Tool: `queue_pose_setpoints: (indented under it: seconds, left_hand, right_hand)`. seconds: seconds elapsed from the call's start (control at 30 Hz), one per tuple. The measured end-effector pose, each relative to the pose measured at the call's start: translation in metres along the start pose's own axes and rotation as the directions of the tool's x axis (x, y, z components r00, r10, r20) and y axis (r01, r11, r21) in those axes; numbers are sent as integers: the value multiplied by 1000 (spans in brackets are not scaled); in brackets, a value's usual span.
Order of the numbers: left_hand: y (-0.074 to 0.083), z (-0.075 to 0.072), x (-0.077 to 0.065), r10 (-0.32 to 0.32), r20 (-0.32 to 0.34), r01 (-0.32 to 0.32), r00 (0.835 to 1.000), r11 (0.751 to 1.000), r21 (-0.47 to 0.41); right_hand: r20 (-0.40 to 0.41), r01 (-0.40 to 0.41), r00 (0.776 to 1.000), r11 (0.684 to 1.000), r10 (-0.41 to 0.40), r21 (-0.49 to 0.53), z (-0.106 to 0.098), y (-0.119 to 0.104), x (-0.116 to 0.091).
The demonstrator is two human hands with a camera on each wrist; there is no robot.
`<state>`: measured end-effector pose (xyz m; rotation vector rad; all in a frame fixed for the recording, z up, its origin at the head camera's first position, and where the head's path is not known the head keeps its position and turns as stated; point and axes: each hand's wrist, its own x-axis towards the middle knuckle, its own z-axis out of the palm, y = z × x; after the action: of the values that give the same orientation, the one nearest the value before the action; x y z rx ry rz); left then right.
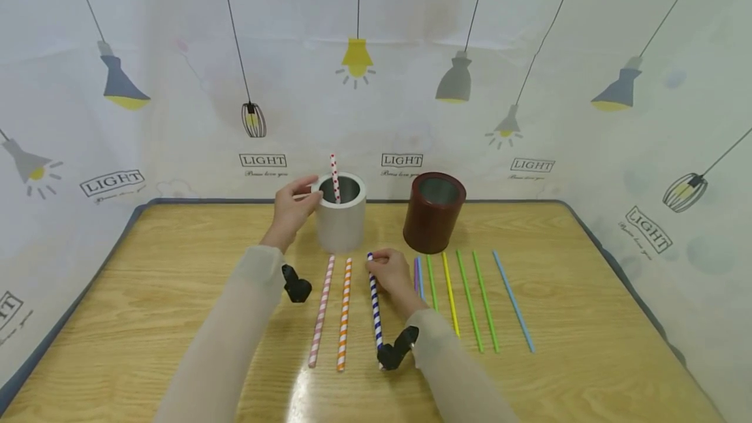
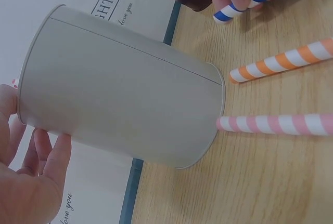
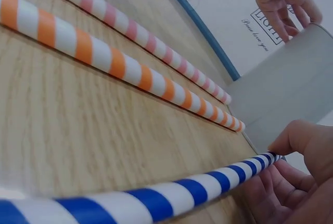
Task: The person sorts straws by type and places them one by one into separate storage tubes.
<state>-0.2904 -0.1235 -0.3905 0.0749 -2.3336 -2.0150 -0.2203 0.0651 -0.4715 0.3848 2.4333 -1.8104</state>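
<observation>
My left hand (image 1: 294,207) holds the rim and side of a white canister (image 1: 341,227) with thumb and fingers. A white straw with red dots (image 1: 334,178) stands in the canister and pokes above its rim. My right hand (image 1: 392,274) pinches the far end of a blue-and-white striped straw (image 3: 195,190) between thumb and fingers. The straw's near end passes behind the black wrist camera in the head view. To its left lie an orange-and-white striped straw (image 1: 344,312) and a pink-and-white striped straw (image 1: 321,312), both pointing at the canister.
A dark red canister (image 1: 431,220) stands right of the white one. Several thin straws lie before it: yellow (image 1: 451,292), green (image 1: 470,302), blue (image 1: 514,302) and purple (image 1: 416,273), some partly behind my right arm. The wooden table (image 1: 176,279) ends at a printed backdrop (image 1: 188,83).
</observation>
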Motion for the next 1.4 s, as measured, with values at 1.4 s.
queue_pose_setpoints:
  seconds: [1.4]
  left_hand:
    - [-2, -3, 0, 2, 4, -2, 1000, 1000, -18]
  right_hand:
    - [33, 370, 926, 923, -375, 111, -54, -101, 18]
